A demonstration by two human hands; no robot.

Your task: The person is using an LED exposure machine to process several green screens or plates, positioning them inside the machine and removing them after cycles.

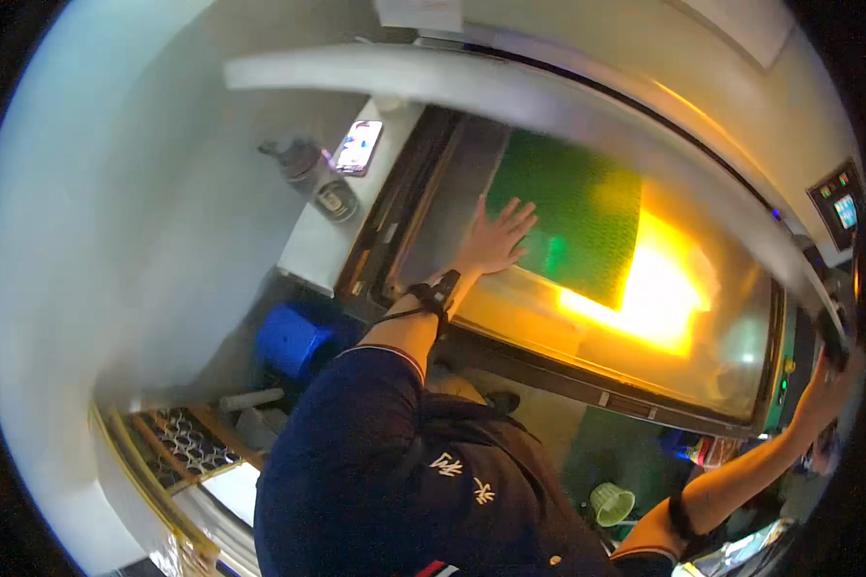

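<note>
My left hand [498, 238] lies with its fingers spread at the left edge of a green, finely patterned panel [573, 216]. The panel rests on the clear or glass-like bed of a large flat exposure machine [529, 337], and bright yellow light [669, 288] shines out from under its right part. At the far right, my right hand [820, 392] is closed on a dark handle [830, 341] at the end of the machine's raised, pale-edged lid [510, 87]. Its fingers are partly blurred near the picture's rim.
On a white ledge [308, 252] left of the machine are a lit phone [359, 147] and a dark bottle [322, 183]. Below stand a blue bin [293, 338] and a pale green basket [612, 503]. A control panel [837, 202] is on the right wall.
</note>
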